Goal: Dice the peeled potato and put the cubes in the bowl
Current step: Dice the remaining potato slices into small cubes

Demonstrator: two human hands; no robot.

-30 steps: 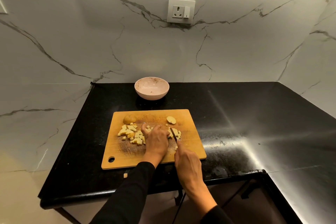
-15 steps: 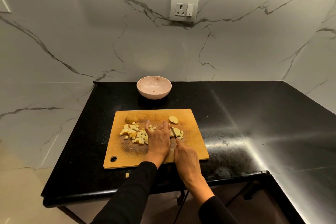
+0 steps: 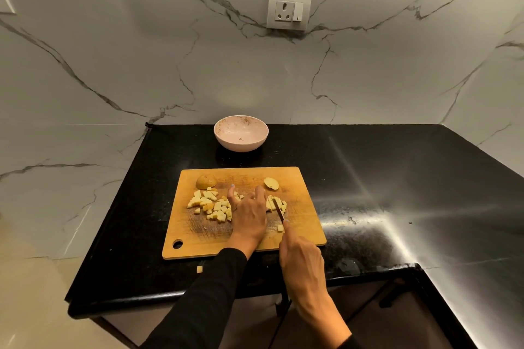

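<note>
Holding no cubes: pink bowl (image 3: 241, 133); cubes (image 3: 211, 205) on board (image 3: 300, 193)

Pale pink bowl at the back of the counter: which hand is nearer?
Left. The left hand lies mid-board, fingers towards the pale pink bowl. The right hand grips the knife at the board's near edge, farther off.

Bowl (image 3: 241, 133) stands behind cutting board (image 3: 300, 207); cubes (image 3: 211, 205) lie on it.
</note>
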